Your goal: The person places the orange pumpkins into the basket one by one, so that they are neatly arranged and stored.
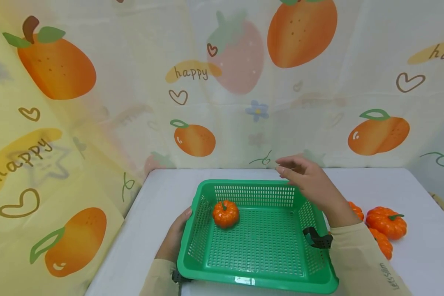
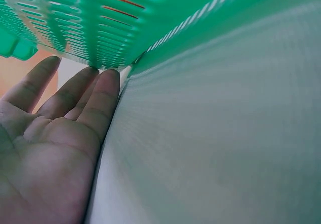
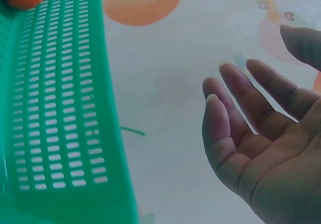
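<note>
A green plastic basket with slotted walls stands on the white table, and one small orange pumpkin lies inside near its far left corner. My left hand is at the basket's left side, a fingertip right by the rim. In the left wrist view the fingers of that left hand extend, relaxed, toward the slotted wall. Over the basket's far right corner hovers my right hand, holding nothing. Its fingers are loosely bent and spread in the right wrist view, beside the basket wall.
Several more orange pumpkins sit on the table to the right of the basket, partly hidden behind the right sleeve. A fruit-printed cloth hangs along the back and left edges of the white table.
</note>
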The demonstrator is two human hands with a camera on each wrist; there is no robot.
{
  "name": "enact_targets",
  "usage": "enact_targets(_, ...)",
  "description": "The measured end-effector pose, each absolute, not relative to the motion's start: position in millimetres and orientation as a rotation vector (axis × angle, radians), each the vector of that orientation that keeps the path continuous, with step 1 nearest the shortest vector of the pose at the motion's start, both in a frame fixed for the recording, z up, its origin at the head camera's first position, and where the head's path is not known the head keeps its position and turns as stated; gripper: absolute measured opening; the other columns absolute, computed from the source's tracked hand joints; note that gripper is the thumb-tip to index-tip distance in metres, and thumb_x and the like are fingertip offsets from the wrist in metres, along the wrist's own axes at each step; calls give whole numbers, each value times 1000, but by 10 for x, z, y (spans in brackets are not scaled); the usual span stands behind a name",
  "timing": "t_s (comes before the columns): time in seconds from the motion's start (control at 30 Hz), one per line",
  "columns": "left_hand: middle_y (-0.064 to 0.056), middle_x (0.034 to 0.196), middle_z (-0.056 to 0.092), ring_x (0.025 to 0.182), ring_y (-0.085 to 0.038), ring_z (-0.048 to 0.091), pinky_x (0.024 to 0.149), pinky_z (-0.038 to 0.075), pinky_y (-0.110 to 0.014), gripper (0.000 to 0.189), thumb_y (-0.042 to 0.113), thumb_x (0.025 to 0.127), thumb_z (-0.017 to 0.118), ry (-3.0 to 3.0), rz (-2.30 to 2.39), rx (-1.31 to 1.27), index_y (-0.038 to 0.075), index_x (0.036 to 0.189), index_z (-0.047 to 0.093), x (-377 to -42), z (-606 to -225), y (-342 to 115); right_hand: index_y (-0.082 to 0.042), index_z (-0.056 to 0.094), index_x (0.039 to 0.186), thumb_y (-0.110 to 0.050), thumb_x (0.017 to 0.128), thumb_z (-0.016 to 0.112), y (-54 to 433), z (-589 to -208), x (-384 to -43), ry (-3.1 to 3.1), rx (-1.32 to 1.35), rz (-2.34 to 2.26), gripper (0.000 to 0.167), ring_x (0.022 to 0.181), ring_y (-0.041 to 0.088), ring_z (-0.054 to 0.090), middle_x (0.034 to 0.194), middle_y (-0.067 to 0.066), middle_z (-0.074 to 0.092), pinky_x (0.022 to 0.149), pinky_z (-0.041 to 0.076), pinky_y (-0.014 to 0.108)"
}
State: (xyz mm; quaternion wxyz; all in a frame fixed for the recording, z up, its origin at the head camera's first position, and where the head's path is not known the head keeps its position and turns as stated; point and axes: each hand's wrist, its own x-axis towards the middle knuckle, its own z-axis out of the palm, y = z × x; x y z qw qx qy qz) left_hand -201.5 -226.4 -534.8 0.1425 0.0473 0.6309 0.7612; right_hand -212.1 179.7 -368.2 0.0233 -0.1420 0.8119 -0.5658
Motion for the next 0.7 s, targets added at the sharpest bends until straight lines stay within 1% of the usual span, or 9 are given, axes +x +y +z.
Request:
enact_targets(0.2,-21,164,44,148,-46,45,108,48,-52,70,53,109,43,1811,2210,157,23,173,33,-2023,-5364,-2277,-8,60,151,-37,114,62,1891,-3613,-2076,2544,-443,-1728,47,124,30,61,143,13,63,103,52,50)
enact_targets(0.33,-19,162,49,145,-45,50,105,51,-51,69,53,108,43,1836,2214,124,25,171,37,-2013,-5363,-2267,-8,59,152,-37,114,61,1949,-3572,-2042,2566,-430,-1720,48,126,30,60,143,12,63,103,53,44)
enact_targets(0.5,-20,157,54,138,-42,58,102,54,-51,69,53,108,43,1861,2212,113,26,170,40,-2008,-5365,-2263,-9,59,153,-37,113,62,2053,-3565,-2008,2596,-401,-1735,49,125,27,57,146,11,60,98,53,32)
enact_targets(0.63,-22,160,50,142,-44,55,104,51,-53,70,53,107,43,1873,2194,114,24,171,37,-2014,-5374,-2267,-9,60,153,-39,113,62,2171,-3575,-1972,2623,-370,-1750,50,123,25,59,146,10,61,95,54,26)
enact_targets(0.7,-23,163,47,143,-44,53,105,50,-54,73,53,107,41,1880,2173,149,23,173,32,-2016,-5373,-2280,-9,61,151,-40,113,62,2241,-3583,-1956,2642,-346,-1748,49,121,24,60,143,10,63,94,54,24)
